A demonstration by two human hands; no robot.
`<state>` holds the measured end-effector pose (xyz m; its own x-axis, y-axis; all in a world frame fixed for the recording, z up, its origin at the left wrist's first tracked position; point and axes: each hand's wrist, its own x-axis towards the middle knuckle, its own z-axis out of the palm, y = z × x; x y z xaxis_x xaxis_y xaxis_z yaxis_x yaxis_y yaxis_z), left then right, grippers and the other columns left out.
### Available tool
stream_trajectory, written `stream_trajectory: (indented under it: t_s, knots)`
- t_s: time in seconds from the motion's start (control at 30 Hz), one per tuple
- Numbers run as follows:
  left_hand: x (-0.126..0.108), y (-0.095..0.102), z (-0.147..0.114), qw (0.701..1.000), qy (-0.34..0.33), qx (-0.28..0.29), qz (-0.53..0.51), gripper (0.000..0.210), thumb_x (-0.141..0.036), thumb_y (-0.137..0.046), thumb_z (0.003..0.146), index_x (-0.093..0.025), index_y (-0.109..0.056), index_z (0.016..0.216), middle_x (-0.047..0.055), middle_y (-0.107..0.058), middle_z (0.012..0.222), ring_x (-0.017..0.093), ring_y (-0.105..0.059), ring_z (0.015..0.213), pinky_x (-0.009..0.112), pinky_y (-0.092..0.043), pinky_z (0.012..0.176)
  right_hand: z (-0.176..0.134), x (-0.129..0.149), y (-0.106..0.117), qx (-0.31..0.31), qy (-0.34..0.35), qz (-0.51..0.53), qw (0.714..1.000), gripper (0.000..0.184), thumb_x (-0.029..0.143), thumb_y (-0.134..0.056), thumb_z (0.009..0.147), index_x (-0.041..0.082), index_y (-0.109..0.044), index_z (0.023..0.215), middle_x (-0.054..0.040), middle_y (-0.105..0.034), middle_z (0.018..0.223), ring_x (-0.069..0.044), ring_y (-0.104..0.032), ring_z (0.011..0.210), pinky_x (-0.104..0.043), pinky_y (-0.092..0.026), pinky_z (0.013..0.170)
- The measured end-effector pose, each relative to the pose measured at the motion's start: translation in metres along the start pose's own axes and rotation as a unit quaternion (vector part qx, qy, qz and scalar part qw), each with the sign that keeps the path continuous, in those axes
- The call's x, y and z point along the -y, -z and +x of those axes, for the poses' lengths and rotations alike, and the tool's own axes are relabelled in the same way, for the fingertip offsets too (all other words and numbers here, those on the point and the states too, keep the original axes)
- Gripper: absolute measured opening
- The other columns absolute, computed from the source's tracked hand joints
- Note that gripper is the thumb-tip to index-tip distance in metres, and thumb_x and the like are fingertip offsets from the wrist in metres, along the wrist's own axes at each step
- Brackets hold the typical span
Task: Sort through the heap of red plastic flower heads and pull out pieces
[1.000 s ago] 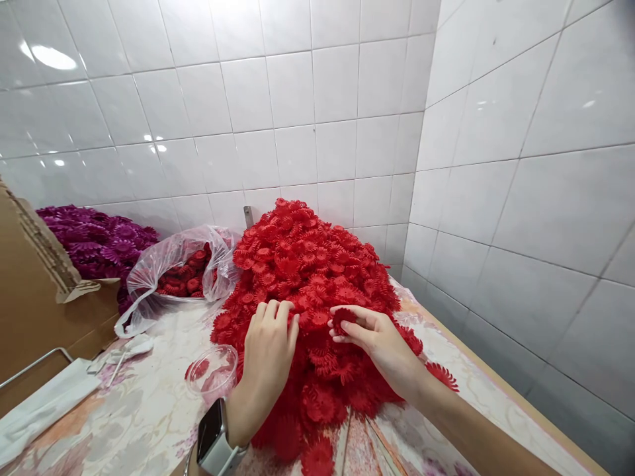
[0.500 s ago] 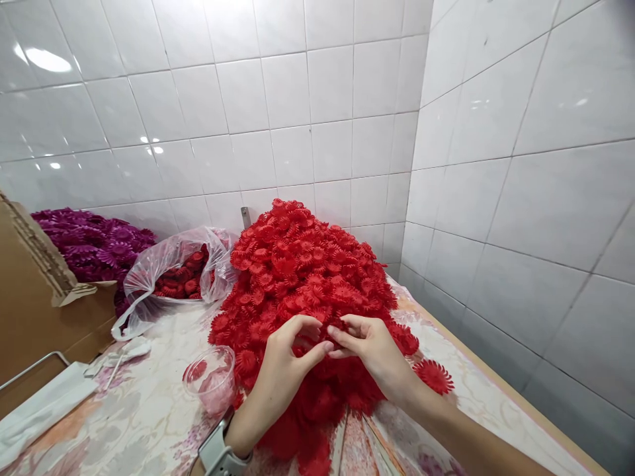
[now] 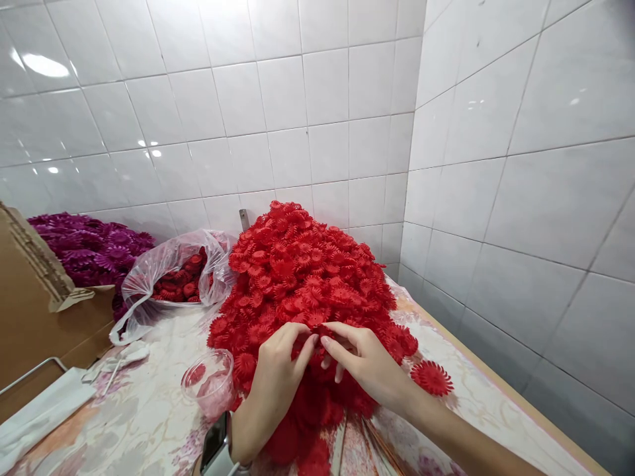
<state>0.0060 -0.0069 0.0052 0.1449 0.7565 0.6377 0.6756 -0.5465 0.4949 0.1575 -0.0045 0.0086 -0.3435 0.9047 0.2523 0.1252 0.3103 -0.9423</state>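
Observation:
A large heap of red artificial flowers (image 3: 307, 264) with fringed petals rises in front of me. Over its near slope, my left hand (image 3: 280, 363) and my right hand (image 3: 362, 360) meet almost fingertip to fingertip. Thumbs and forefingers are closed on a small red flower (image 3: 318, 330), whose outline blends into the heap behind. A watch (image 3: 218, 439) is on my left wrist. Below the hands, flat red pieces (image 3: 300, 436) lie at the front of the heap. One loose red flower (image 3: 431, 378) rests beyond my right forearm.
Left of the heap stand a clear plastic cup (image 3: 223, 383) holding pinkish material and an open plastic bag (image 3: 139, 284) of dark red flowers. Purple flowers (image 3: 94, 244) and a cardboard box (image 3: 59, 337) are farther left. Thin sticks (image 3: 374, 443) lie in front. Tiled walls (image 3: 278, 152) bound the table.
My left hand has moved slightly left and down, its thumb and forefinger drawing together. My right hand has shifted a little left, with its fingers angled more toward the left hand.

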Motion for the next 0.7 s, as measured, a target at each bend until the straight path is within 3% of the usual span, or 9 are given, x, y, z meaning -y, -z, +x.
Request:
stream_trajectory:
  t_s: [0.17,0.27,0.37,0.57,0.7]
  knots:
    - [-0.004,-0.002,-0.002,0.994,-0.084,-0.066,0.016,0.007,-0.018,-0.050,0.080,-0.018,-0.057,0.080,0.002,-0.062,0.075,0.013,-0.060,0.068,0.022,-0.048,0.062,0.000,-0.001,0.000,-0.034,0.006,0.009,0.999,0.015,0.029,-0.048,0.080,0.018,-0.057,0.075,0.0037,-0.054,0.060,-0.011,-0.053,0.047,-0.023,-0.043,0.049]
    - [-0.008,-0.001,-0.002,0.993,-0.111,-0.049,-0.014,0.011,-0.017,-0.051,0.080,-0.019,-0.061,0.082,0.003,-0.063,0.079,0.013,-0.062,0.072,0.021,-0.049,0.065,0.002,-0.004,0.001,-0.056,0.002,0.031,0.998,0.019,0.033,-0.053,0.077,0.018,-0.054,0.066,0.0033,-0.054,0.058,-0.013,-0.054,0.050,-0.023,-0.042,0.049]
    - [-0.011,0.003,0.000,0.996,-0.077,-0.019,-0.046,0.009,-0.020,-0.056,0.077,-0.019,-0.064,0.081,0.003,-0.063,0.080,0.014,-0.062,0.073,0.022,-0.050,0.066,0.002,-0.004,0.002,-0.070,-0.014,0.038,0.997,0.026,0.039,-0.059,0.073,0.018,-0.052,0.060,0.0042,-0.052,0.049,-0.012,-0.051,0.047,-0.023,-0.039,0.046]
    - [-0.010,0.010,0.005,0.997,-0.046,0.016,-0.062,0.007,-0.024,-0.060,0.075,-0.018,-0.064,0.073,0.001,-0.063,0.075,0.013,-0.061,0.069,0.021,-0.049,0.063,0.003,-0.005,0.002,0.009,-0.010,0.066,0.998,0.034,0.049,-0.051,0.077,0.018,-0.051,0.064,0.0037,-0.053,0.051,-0.010,-0.051,0.043,-0.020,-0.038,0.041]
    - [0.000,0.005,0.003,0.996,-0.088,-0.009,-0.027,0.008,-0.021,-0.056,0.078,-0.018,-0.062,0.073,0.002,-0.062,0.074,0.012,-0.059,0.067,0.021,-0.048,0.062,0.002,-0.005,0.002,0.048,0.014,0.035,0.998,0.035,0.050,-0.043,0.082,0.018,-0.053,0.071,0.0028,-0.055,0.055,-0.010,-0.050,0.044,-0.020,-0.037,0.041]
